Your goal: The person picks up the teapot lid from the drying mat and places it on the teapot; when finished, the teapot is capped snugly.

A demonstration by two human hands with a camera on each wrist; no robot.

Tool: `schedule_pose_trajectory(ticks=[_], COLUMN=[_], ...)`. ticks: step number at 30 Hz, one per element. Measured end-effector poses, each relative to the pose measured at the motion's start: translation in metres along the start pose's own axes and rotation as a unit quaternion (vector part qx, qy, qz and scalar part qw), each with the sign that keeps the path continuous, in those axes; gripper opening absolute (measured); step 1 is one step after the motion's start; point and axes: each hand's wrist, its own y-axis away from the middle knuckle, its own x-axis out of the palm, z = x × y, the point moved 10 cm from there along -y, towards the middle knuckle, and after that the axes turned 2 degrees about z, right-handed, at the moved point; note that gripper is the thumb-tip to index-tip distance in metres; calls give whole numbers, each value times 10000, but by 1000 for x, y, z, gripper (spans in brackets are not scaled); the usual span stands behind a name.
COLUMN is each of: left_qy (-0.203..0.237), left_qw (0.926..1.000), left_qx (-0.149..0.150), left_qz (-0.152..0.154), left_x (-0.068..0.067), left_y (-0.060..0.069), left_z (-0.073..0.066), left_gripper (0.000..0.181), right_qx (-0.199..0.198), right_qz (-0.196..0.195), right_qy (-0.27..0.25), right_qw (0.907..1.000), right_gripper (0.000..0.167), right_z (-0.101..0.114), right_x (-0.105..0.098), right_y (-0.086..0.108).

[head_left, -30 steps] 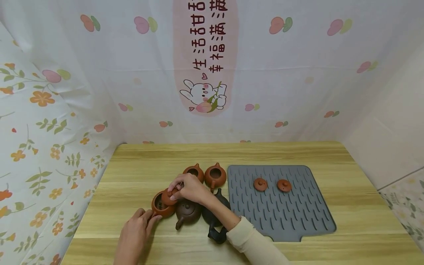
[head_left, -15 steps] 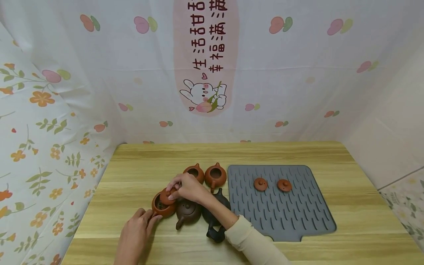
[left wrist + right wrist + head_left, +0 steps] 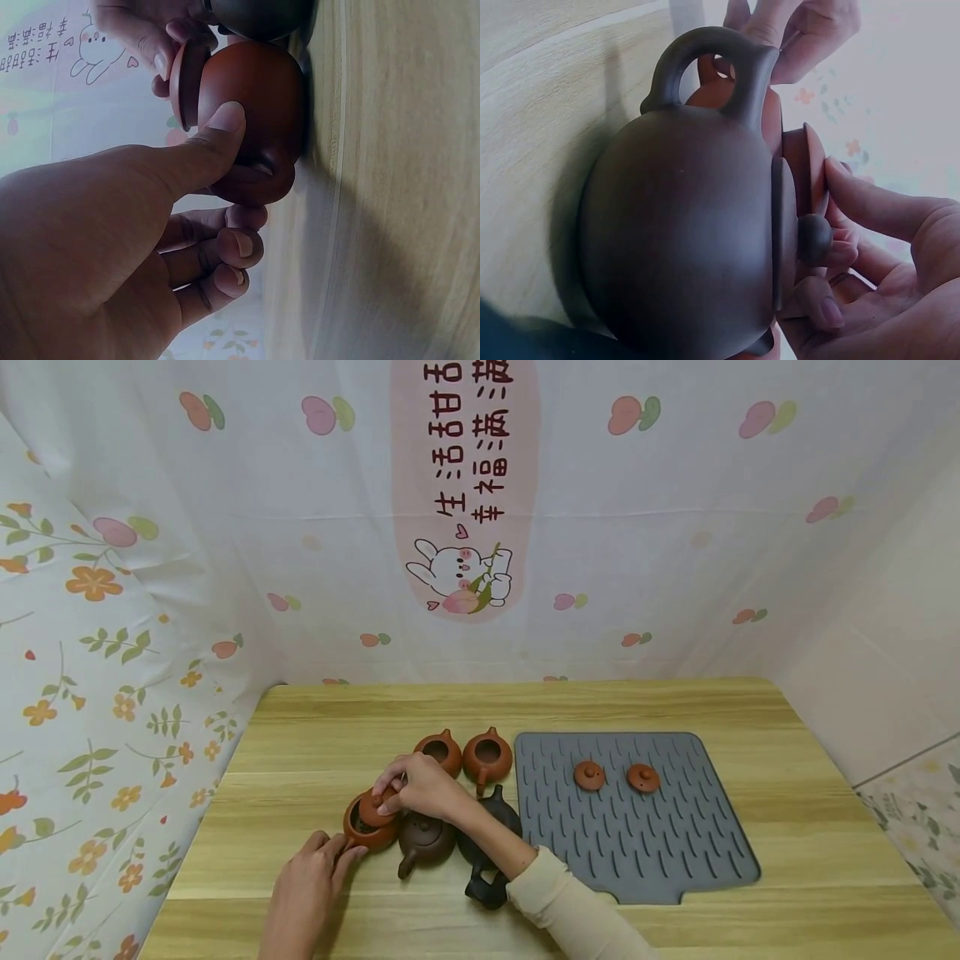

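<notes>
A reddish-brown clay teapot (image 3: pixel 371 836) sits on the table at the left of the group. My left hand (image 3: pixel 309 883) grips it at the handle, the thumb pressed to its side in the left wrist view. My right hand (image 3: pixel 429 787) pinches a matching teapot lid (image 3: pixel 377 808) over the opening's right part. The left part of the opening still shows; in the left wrist view the lid (image 3: pixel 187 84) sits right at the pot's mouth, and I cannot tell whether it touches. Beside them stands a dark brown teapot (image 3: pixel 679 232) with its lid on.
Two lidless reddish-brown teapots, one (image 3: pixel 452 752) partly behind my right hand and one (image 3: pixel 487 758) to its right, stand farther back. A black teapot (image 3: pixel 487 839) lies partly under my right forearm. On the grey mat (image 3: pixel 637 852) are two lids (image 3: pixel 589 776).
My right hand has carried the lid slightly left, farther over the teapot's opening. My left hand and the teapot stay where they were.
</notes>
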Motion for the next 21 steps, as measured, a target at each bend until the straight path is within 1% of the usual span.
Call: schedule_pose_trajectory(ticks=[1,4,6,9,10,12,15,16,18,21], left_qy=[56,74,31,25,24,-20,-5,39,70,76], left_qw=[10000,9999,10000,10000,9999,9999,9999,9999,9999,9995], left_qx=[-29,-36,-33,-41,-20,-61,-35,-15,-14,-104], left_qz=[59,71,31,83,105,153,127,132,128,285], left_x=[1,3,9,18,21,23,17,12,3,-7], left_y=[0,1,2,4,4,4,3,3,1,-2], left_z=[0,3,10,19,21,24,17,12,2,-10], left_gripper=[22,22,23,22,24,20,21,25,24,20], right_qx=[1,-19,-48,-77,-74,-38,30,48,61,89], right_qz=[-10,0,35,67,66,43,13,11,6,3], right_qy=[8,31,61,74,75,52,57,58,55,81], right_qw=[10000,10000,10000,9999,9999,10000,10000,10000,10000,9999], right_gripper=[12,12,12,12,12,12,12,12,12,12], right_z=[0,2,4,6,6,7,6,6,7,8], right_x=[0,2,4,7,8,9,10,11,12,13], right_y=[0,0,0,1,0,0,0,0,0,-1])
